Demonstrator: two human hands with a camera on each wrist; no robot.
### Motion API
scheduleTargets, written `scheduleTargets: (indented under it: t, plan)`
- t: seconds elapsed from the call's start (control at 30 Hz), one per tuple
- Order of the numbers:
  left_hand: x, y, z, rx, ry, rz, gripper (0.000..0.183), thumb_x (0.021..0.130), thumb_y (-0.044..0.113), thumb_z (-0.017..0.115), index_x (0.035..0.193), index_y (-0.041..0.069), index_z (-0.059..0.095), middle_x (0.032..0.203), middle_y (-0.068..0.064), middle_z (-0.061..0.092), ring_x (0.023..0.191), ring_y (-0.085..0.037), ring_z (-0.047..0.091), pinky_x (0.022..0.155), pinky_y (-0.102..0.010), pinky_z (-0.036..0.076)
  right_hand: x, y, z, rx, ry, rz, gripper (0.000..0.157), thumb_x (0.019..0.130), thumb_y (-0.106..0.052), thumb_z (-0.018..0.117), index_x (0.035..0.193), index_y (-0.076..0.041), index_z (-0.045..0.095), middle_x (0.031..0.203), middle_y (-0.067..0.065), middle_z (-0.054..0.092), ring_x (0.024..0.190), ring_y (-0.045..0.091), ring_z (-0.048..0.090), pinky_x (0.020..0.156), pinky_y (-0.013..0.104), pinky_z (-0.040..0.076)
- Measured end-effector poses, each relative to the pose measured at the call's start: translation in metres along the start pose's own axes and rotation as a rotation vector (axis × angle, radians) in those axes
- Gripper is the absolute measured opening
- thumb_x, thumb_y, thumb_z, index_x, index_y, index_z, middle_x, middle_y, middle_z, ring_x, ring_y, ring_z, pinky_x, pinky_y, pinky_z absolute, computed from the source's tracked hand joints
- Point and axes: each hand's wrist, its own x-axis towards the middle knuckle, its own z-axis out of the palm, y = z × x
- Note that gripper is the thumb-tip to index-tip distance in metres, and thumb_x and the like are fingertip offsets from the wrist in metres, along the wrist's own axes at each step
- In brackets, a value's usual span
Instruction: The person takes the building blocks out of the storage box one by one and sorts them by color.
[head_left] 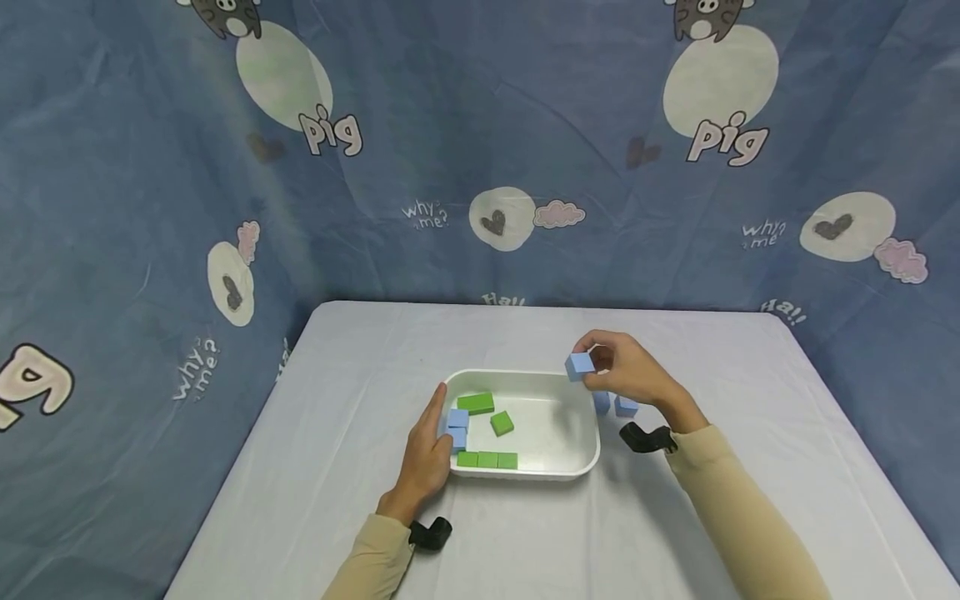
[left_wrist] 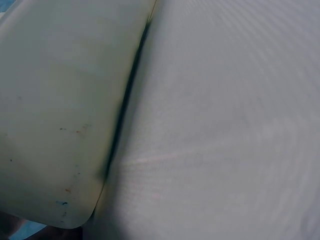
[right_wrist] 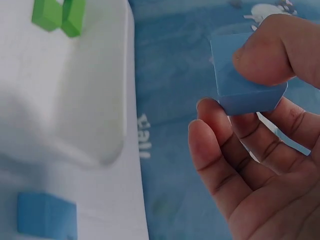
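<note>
A white tray (head_left: 551, 425) stands on the table, with green blocks (head_left: 487, 460) and two blue blocks inside, the blue ones along its left wall. My left hand (head_left: 423, 458) holds the tray's left side, its index finger straight along the rim and the thumb over the edge. In the left wrist view the tray's outer wall (left_wrist: 65, 100) fills the left. My right hand (head_left: 630, 367) pinches a blue block (right_wrist: 240, 75) between thumb and fingers, above the tray's far right corner. The right wrist view shows the thumb lying across one face of that block.
Two more blue blocks (head_left: 626, 407) sit on the table just right of the tray, partly hidden by the right hand and tray. The white-covered table (head_left: 337, 375) runs back to a blue printed curtain (head_left: 420, 108).
</note>
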Motion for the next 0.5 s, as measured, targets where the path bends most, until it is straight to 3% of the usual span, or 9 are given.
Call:
scheduleTargets:
  t: [0.3,0.5]
  plan:
    - [0.000,0.001,-0.001,-0.003,-0.011,-0.021,0.076,0.083,-0.009,0.042,0.158,-0.006,0.025,0.163,-0.021,0.029,0.152,-0.029,0.024,0.123,-0.044,0.019,-0.022,0.016,-0.024,-0.001,0.068,0.018,0.031,0.079,0.006,0.072,0.108,-0.005,0.067,0.095,0.012,0.068,0.081,0.027,0.065,0.073,0.033,0.056]
    - [0.001,0.000,0.000,0.004,-0.010,-0.016,0.077,0.083,-0.008,0.041,0.158,-0.007,0.024,0.163,-0.023,0.028,0.152,-0.032,0.024,0.123,-0.046,0.019,-0.038,0.028,-0.039,-0.019,0.122,0.085,0.032,0.081,0.002,0.074,0.112,-0.005,0.067,0.097,0.012,0.069,0.085,0.027,0.067,0.072,0.034,0.056]
